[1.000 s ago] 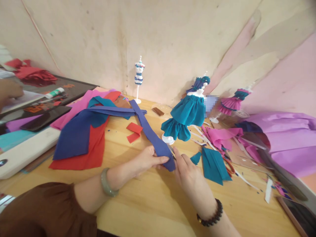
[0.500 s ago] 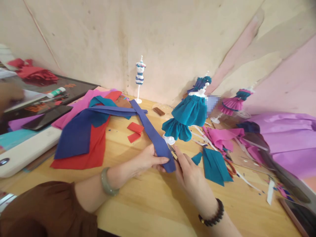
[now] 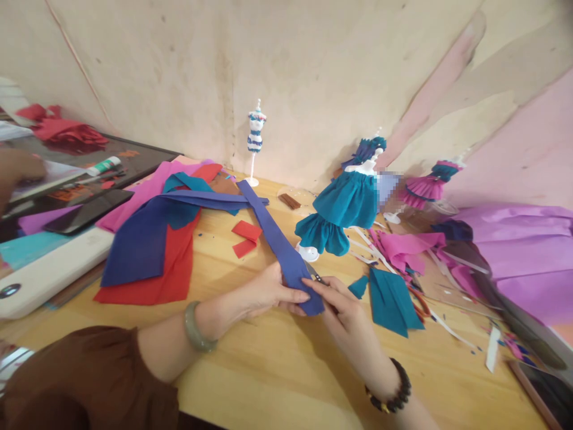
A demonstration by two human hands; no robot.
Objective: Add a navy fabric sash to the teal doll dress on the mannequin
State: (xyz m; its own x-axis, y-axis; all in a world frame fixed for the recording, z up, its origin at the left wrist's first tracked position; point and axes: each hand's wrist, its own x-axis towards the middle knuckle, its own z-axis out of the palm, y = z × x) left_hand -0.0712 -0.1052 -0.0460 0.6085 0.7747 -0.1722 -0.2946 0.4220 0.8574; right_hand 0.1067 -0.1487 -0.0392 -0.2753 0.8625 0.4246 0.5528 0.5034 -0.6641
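My left hand (image 3: pixel 274 291) is closed on a blue crepe paper strip (image 3: pixel 290 261), thumb on top near its lower end. The strip runs away from me across the table, narrowing toward its far end. Scissors (image 3: pixel 315 274) are in my right hand (image 3: pixel 348 313), their blades beside the strip's right edge. My right index fingertip touches the paper; the scissor handles are mostly hidden by my fingers. Just beyond stands a small dress form in a teal ruffled dress (image 3: pixel 344 200). Folded red paper pieces (image 3: pixel 246 237) lie left of the strip.
Blue, red and pink sheets (image 3: pixel 138 248) overlap at left, beside a white device (image 3: pixel 54 272). A bare dress form (image 3: pixel 255 134) stands by the wall. Teal scraps (image 3: pixel 394 301), orange-handled scissors (image 3: pixel 421 303) and a phone (image 3: pixel 544 388) lie at right. Another person's hand (image 3: pixel 20 173) shows far left.
My right index finger has come over onto the strip's right edge, and the scissors have shifted slightly in my hand. My left hand keeps its grip on the paper.
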